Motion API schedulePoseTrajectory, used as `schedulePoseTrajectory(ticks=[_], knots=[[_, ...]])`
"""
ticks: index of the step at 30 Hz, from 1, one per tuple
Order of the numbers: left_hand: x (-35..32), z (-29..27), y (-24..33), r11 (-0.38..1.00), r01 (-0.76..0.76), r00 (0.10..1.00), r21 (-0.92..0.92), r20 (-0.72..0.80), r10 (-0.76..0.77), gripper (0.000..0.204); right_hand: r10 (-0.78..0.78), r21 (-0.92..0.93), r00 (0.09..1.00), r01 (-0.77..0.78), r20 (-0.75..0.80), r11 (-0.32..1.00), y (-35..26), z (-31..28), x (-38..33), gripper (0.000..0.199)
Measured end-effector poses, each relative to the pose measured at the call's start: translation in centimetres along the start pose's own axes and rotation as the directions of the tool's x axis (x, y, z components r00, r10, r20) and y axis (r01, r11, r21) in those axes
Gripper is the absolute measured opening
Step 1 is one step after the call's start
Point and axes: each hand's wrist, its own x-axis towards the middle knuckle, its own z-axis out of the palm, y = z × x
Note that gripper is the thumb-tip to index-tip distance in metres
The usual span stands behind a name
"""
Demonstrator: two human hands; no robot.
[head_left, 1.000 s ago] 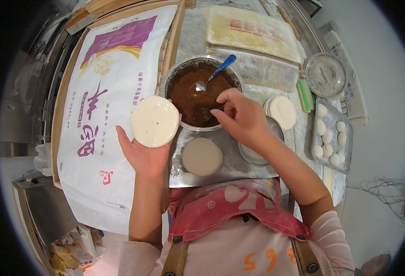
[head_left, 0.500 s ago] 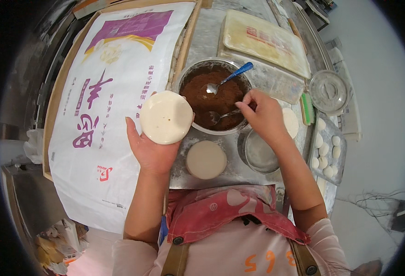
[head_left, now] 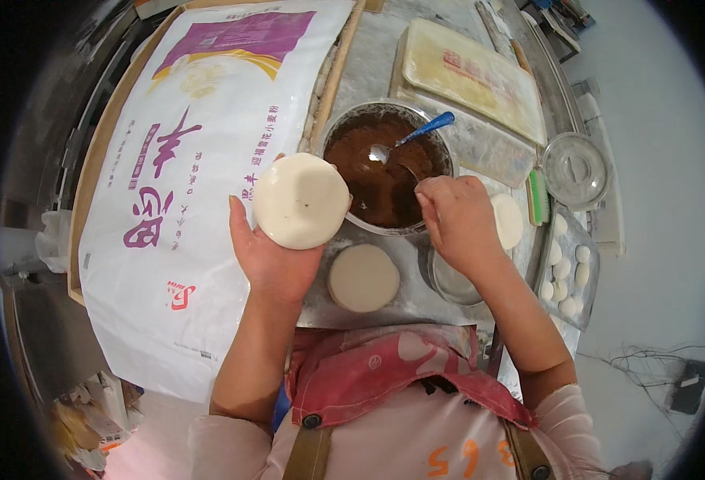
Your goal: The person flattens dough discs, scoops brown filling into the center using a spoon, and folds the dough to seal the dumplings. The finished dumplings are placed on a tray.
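A white-and-purple printed sack (head_left: 200, 272) lies left of the left hand (head_left: 276, 264); beyond the right hand (head_left: 463, 216) sit a lidded plastic box (head_left: 476, 76) and a green-bristled brush (head_left: 537, 198), with a round transparent lid (head_left: 576, 171) farther right.

The dough disc (head_left: 301, 206) is smooth with a soft sheen, the brown powder (head_left: 360, 148) matt and grainy, the bowl (head_left: 392, 230) shiny metal. The spoon (head_left: 411, 136) is polished metal with a glossy blue handle — the metal tabletop (head_left: 411, 256), duller, looks dusty. White sack (head_left: 216, 200): smooth, plastic-looking; apron (head_left: 352, 376): matt red cloth.
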Motion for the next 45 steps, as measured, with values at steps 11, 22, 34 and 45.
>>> schedulePoseTrajectory(ticks=[11, 22, 34, 45], knots=[[0.1, 0.0, -0.2, 0.999, -0.009, 1.0, 0.054, -0.026, 0.01, 0.08, 0.134, 0.26, 0.97, -0.186, 0.205, 0.948, 2.1, 0.7, 1.6, 0.011], [0.2, -0.6, -0.4, 0.998, -0.016, 0.999, -0.053, -0.029, 0.015, 0.079, 0.302, 0.525, 0.898, -0.434, 0.32, 0.733, 2.2, 4.1, 2.3, 0.018], [0.0, 0.2, -0.6, 1.0, -0.013, 0.999, 0.003, -0.051, 0.013, 0.074, 0.231, 0.701, 0.882, -0.468, 0.411, 0.538, 2.9, 4.5, 3.1, 0.021], [0.2, 0.0, -0.7, 0.995, -0.053, 0.998, 0.08, -0.033, 0.056, 0.074, -0.036, 0.671, 0.993, -0.051, 0.115, 0.74, 2.2, 3.9, 1.2, 0.02]])
